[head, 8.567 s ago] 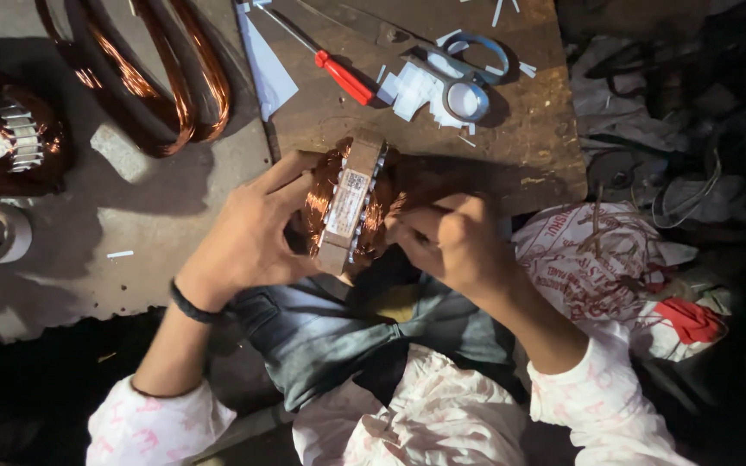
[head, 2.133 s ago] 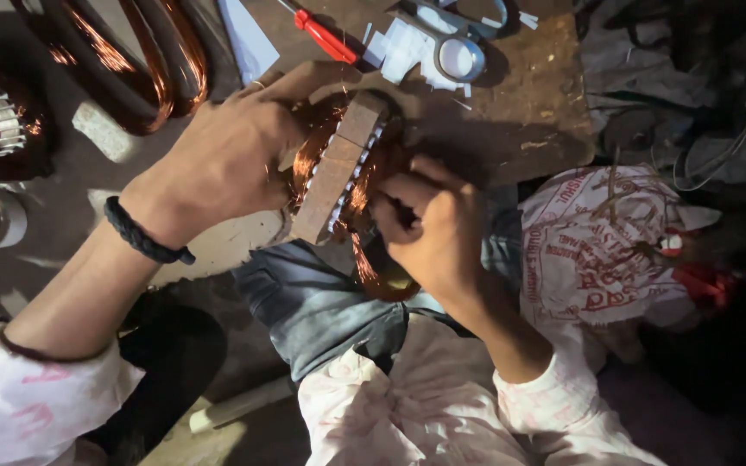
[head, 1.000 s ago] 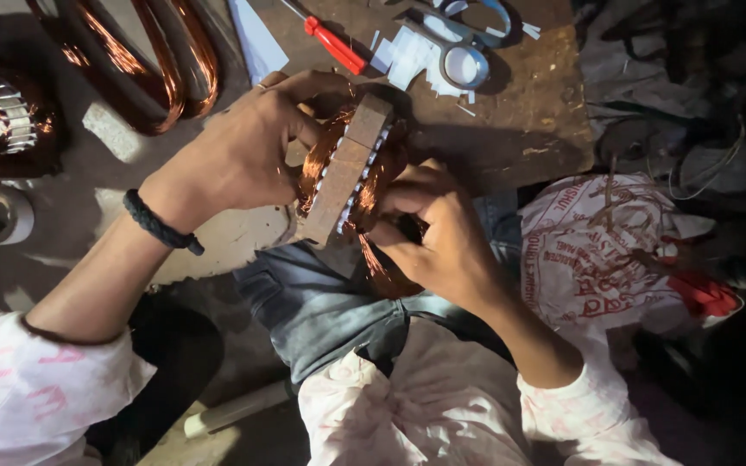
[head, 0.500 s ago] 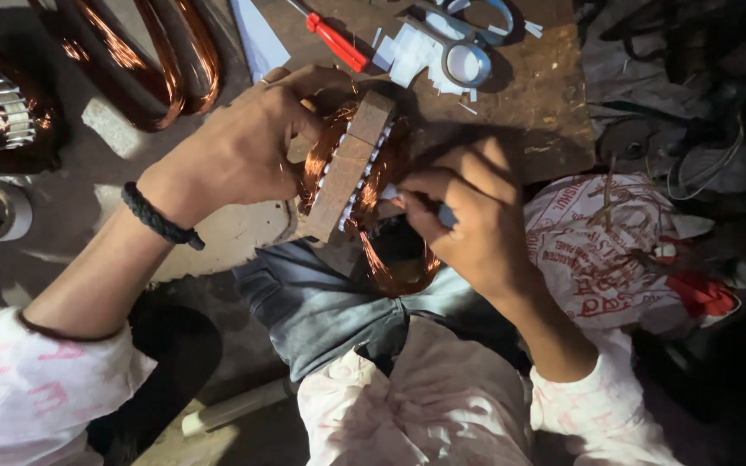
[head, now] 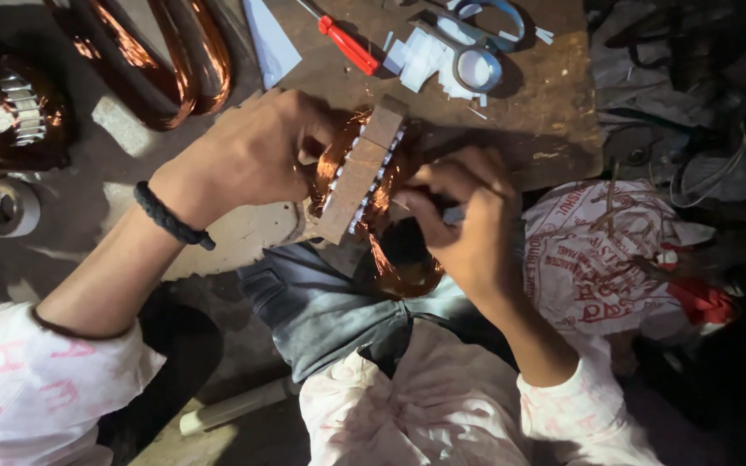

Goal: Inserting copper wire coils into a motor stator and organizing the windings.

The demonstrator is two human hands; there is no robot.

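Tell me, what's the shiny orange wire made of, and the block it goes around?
The wire looks like copper: thin strands with a glossy orange-brown shine, perhaps varnished. The block looks like dull brown metal, maybe rusty steel, with pale slips poking from its slots that seem to be paper. The left hand grips it; the right hand pinches the strands.

- Left hand (head: 256,151) grips a rusty laminated stator core wound with copper wire (head: 364,177).
- Right hand (head: 464,224) pinches the copper coil beside it.
- Red-handled screwdriver (head: 347,43) lies near.

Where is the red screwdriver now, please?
The red screwdriver lies at the top of the head view, on the wooden board, left of the scissors.
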